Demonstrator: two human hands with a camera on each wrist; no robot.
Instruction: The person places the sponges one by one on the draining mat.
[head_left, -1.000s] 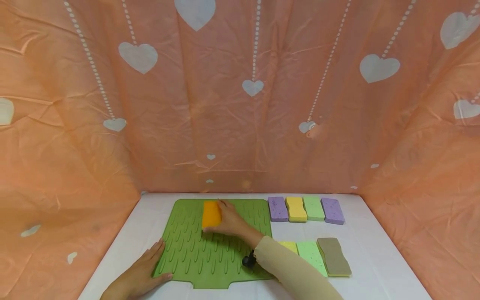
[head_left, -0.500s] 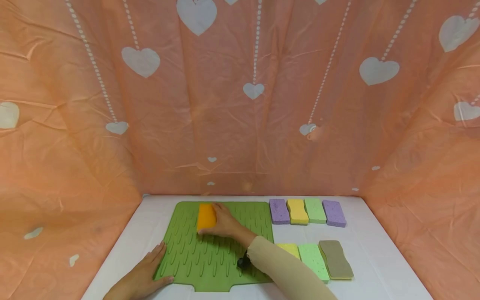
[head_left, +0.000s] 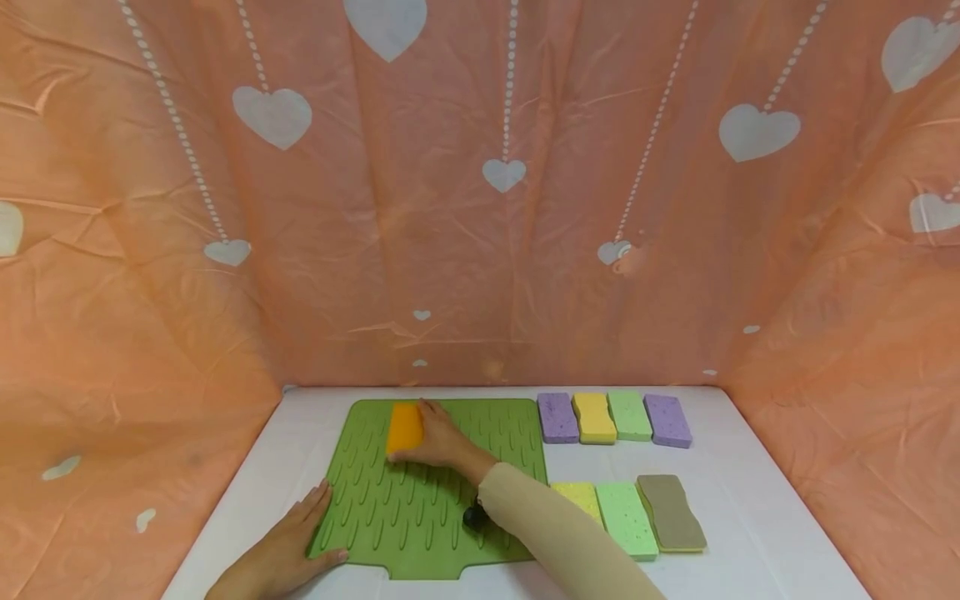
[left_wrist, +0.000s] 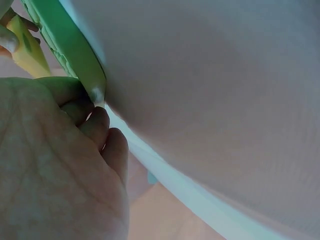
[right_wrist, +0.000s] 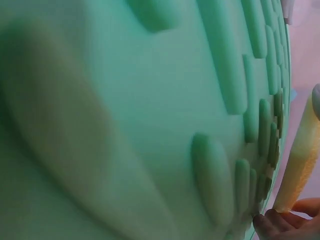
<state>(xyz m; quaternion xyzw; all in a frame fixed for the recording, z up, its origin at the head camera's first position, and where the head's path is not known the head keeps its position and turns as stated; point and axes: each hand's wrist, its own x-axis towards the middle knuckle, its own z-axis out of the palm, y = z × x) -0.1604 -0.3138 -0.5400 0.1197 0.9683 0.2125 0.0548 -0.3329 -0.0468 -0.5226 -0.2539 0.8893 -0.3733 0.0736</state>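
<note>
A green ribbed mat (head_left: 420, 517) lies on the white table (head_left: 750, 542). My right hand (head_left: 435, 442) holds an orange sponge (head_left: 404, 427) flat on the mat's far part, fingers curled along its right side. In the right wrist view the mat (right_wrist: 125, 100) fills the frame and the orange sponge (right_wrist: 300, 165) shows edge-on with fingertips (right_wrist: 272, 225) at its end. My left hand (head_left: 296, 537) lies flat with straight fingers on the mat's near left corner. The left wrist view shows that hand (left_wrist: 60, 170) at the mat's edge (left_wrist: 65, 45).
Right of the mat lie two rows of sponges: purple (head_left: 557, 417), yellow (head_left: 594, 417), green (head_left: 628, 416), purple (head_left: 667, 420) at the back; yellow (head_left: 577, 497), green (head_left: 626, 519) and brown-topped (head_left: 671, 512) nearer. Orange heart-patterned cloth (head_left: 480, 192) walls the table on three sides.
My right hand has slid the orange sponge to the left across the far part of the mat. The left hand has stayed on the mat's corner.
</note>
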